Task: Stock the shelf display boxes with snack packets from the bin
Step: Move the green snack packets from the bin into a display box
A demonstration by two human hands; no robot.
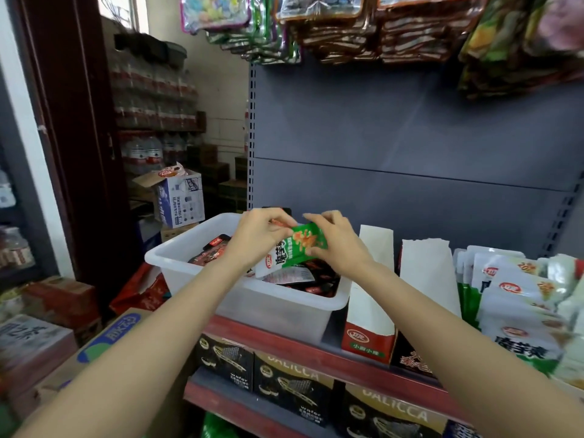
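Note:
A white plastic bin (177, 260) sits on the red shelf edge, holding several dark red snack packets (210, 252). Above the bin both hands hold a green and white snack packet (297, 248). My left hand (259, 237) grips its upper left side together with a red packet edge. My right hand (335, 240) pinches its right end. To the right stand a display box with a red and green front (368, 330) and a second display box (426, 273); I cannot see inside either. Further right lie several white and green packets (518, 298).
The grey back panel (410, 137) rises behind the shelf. Hanging snack bags (373, 30) crowd the top. Black wafer boxes (294, 387) fill the lower shelf. Cardboard cartons (104, 343) and bottled water (142, 153) are stacked on the left.

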